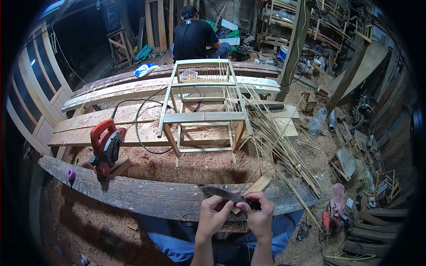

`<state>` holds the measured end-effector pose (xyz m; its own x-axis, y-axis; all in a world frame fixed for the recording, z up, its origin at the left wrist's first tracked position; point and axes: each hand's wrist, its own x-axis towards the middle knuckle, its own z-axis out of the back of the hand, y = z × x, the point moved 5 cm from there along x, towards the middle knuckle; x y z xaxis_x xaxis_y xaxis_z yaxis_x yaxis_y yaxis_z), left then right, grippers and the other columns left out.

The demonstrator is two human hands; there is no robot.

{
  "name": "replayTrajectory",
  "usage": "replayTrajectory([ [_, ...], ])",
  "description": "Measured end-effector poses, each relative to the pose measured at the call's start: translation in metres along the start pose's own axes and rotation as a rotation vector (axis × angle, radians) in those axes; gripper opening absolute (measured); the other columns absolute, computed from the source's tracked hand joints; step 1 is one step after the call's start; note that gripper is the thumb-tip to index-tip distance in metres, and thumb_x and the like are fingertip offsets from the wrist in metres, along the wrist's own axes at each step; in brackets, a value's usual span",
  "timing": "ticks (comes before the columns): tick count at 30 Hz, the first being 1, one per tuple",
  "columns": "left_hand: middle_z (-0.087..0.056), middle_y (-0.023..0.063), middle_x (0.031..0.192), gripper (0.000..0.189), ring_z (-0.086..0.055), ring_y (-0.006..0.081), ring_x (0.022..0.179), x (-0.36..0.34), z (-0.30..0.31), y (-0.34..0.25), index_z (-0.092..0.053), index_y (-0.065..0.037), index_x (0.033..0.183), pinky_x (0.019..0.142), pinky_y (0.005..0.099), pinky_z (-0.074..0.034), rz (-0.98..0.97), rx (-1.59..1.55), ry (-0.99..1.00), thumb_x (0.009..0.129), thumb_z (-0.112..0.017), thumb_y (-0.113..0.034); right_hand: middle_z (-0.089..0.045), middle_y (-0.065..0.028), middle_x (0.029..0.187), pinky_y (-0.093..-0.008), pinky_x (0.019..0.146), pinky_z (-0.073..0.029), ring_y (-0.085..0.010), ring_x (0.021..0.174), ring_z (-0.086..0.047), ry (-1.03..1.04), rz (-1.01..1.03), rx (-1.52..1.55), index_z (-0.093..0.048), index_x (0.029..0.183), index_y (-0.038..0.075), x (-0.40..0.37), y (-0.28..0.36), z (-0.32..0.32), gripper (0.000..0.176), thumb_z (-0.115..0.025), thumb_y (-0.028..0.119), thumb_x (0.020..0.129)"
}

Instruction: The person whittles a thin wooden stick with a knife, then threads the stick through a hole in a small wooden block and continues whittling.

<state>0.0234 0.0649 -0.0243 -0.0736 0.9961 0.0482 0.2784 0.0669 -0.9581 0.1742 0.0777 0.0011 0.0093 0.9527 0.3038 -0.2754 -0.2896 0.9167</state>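
My right hand (259, 217) is closed around the dark handle of a knife (222, 193), whose broad blade points to the left. Close beside it, my left hand (214, 217) has thumb and fingers pinched just below the blade; what lies between them is too small to make out. A pale flat piece of wood (261, 183) shows behind my right hand, under the knife. Both hands are over the near edge of a worn plank bench (146, 195), above my lap.
A slatted wooden frame (204, 117) stands ahead, with bamboo strips (284, 142) heaped at its right. A red power planer (106, 146) and a purple object (71, 174) rest on the bench's left. Beyond the boards (97, 119), a person (193, 37) sits facing away. Shavings cover the floor.
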Motion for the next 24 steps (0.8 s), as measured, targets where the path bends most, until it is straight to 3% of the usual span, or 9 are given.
replayTrajectory([
  [3, -0.073, 0.0076, 0.11, 0.027, -0.066, 0.0095, 0.095, -0.002, 0.002, 0.004, -0.068, 0.005, 0.121, 0.082, 0.0237, -0.054, 0.031, 0.006, 0.031, 0.095, -0.062, 0.001, -0.071, -0.0111, 0.087, -0.0343, 0.069, -0.054, -0.0252, 0.077, -0.07, -0.003, 0.073, -0.059, -0.066, 0.092, 0.003, 0.001, 0.002, 0.005, 0.031, -0.087, 0.019, 0.075],
  [5, -0.072, 0.0074, 0.109, 0.027, -0.066, 0.0092, 0.094, -0.005, -0.001, -0.003, -0.068, 0.006, 0.121, 0.082, 0.0236, -0.054, 0.043, -0.006, 0.042, 0.095, -0.062, 0.0, -0.072, -0.0111, 0.085, -0.0343, 0.068, -0.054, -0.0254, 0.077, -0.071, -0.014, 0.289, -0.025, -0.066, 0.089, 0.004, 0.002, 0.007, 0.007, 0.031, -0.088, 0.02, 0.073],
  [11, -0.072, 0.0051, 0.103, 0.025, -0.064, 0.0074, 0.089, -0.012, -0.007, -0.013, -0.068, 0.005, 0.119, 0.078, 0.0229, -0.053, 0.117, -0.045, 0.006, 0.096, -0.064, -0.003, -0.072, -0.0092, 0.079, -0.0336, 0.065, -0.053, -0.025, 0.071, -0.071, -0.036, 0.379, -0.031, -0.066, 0.083, 0.006, 0.005, 0.002, 0.016, 0.03, -0.089, 0.022, 0.071],
  [13, -0.071, 0.0028, 0.098, 0.023, -0.063, 0.0059, 0.084, -0.014, -0.005, -0.016, -0.069, 0.005, 0.118, 0.074, 0.0223, -0.052, 0.097, -0.061, -0.017, 0.097, -0.065, -0.005, -0.072, -0.0088, 0.079, -0.0334, 0.065, -0.052, -0.0252, 0.071, -0.071, -0.036, 0.387, -0.053, -0.066, 0.083, 0.006, 0.005, 0.002, 0.017, 0.03, -0.089, 0.022, 0.071],
  [16, -0.067, -0.0025, 0.089, 0.018, -0.055, 0.0029, 0.076, -0.017, 0.006, -0.004, -0.071, 0.003, 0.112, 0.066, 0.0209, -0.046, 0.24, 0.153, -0.013, 0.098, -0.065, -0.007, -0.073, -0.0083, 0.078, -0.0334, 0.063, -0.052, -0.0254, 0.071, -0.071, -0.051, 0.4, -0.085, -0.066, 0.082, 0.007, 0.006, 0.002, 0.019, 0.03, -0.089, 0.023, 0.07],
  [18, -0.063, -0.005, 0.083, 0.015, -0.049, 0.0017, 0.072, -0.015, 0.001, -0.009, -0.072, 0.002, 0.106, 0.061, 0.0202, -0.04, 0.108, 0.113, 0.015, 0.098, -0.065, -0.009, -0.073, -0.0082, 0.078, -0.0336, 0.063, -0.052, -0.0255, 0.071, -0.072, -0.064, 0.402, -0.1, -0.067, 0.082, 0.007, 0.006, -0.001, 0.021, 0.031, -0.09, 0.024, 0.07],
  [21, -0.064, -0.0045, 0.084, 0.016, -0.052, 0.0018, 0.074, -0.013, 0.0, -0.016, -0.073, 0.001, 0.107, 0.061, 0.0199, -0.041, 0.114, 0.092, -0.006, 0.098, -0.065, -0.01, -0.071, -0.0087, 0.077, -0.0324, 0.063, -0.051, -0.0231, 0.069, -0.07, -0.053, 0.409, -0.129, -0.066, 0.084, 0.007, 0.007, -0.01, 0.024, 0.028, -0.088, 0.024, 0.075],
  [24, -0.065, -0.0029, 0.086, 0.019, -0.053, 0.0027, 0.074, -0.021, 0.019, -0.039, -0.072, 0.002, 0.111, 0.062, 0.0203, -0.041, 0.163, 0.095, -0.058, 0.098, -0.065, -0.01, -0.067, -0.0079, 0.079, -0.0299, 0.064, -0.05, -0.0191, 0.069, -0.064, -0.395, 0.186, -0.198, -0.065, 0.088, 0.005, 0.013, -0.04, 0.069, 0.026, -0.081, 0.025, 0.086],
])
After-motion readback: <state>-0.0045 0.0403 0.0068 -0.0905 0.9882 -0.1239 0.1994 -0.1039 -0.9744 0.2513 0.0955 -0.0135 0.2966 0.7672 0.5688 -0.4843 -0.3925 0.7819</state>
